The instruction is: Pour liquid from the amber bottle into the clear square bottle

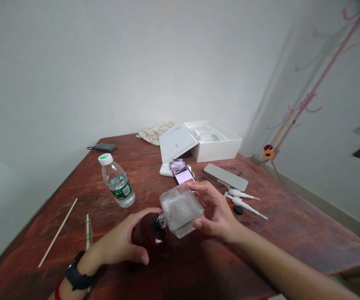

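Clear square glass bottle (181, 210): tilted in your right hand (217, 214), fingers wrapped round it.
Dark red round bottle (150, 235): your left hand (122, 246) cups it, fingers closed.
Risk: if the necks slip apart, the contents may spill.

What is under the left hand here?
A dark red round vessel, with the clear square bottle tilted neck-first against it in the right hand. The left hand hides its left side.
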Available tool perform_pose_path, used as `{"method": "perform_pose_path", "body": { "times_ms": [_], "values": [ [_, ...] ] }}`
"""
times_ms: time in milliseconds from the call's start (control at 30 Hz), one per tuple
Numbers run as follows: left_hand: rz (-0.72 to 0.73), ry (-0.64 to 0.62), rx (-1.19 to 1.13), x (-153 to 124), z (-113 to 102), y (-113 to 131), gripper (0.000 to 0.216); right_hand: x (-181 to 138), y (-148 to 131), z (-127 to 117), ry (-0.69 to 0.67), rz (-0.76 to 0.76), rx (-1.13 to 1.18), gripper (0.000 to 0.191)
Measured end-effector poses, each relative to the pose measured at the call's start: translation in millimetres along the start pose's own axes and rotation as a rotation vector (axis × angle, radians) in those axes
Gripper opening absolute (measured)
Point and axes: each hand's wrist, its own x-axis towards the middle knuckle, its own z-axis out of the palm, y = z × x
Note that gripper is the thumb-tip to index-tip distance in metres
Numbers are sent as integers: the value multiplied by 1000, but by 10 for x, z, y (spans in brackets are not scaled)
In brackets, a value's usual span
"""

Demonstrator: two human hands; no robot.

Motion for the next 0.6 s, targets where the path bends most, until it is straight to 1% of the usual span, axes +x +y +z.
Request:
{"method": "perform_pose_path", "body": {
  "times_ms": [133, 433, 600],
  "values": [
    [-11, -23, 2, 12, -5, 20, 117, -8, 8, -9, -6, 5, -5, 62],
    [9, -12, -51, 22, 32, 60, 114, -10, 14, -7, -4, -3, -9, 62],
    [-26, -26, -62, 29, 33, 80, 117, -13, 12, -11, -3, -6, -25, 62]
  ]
}}
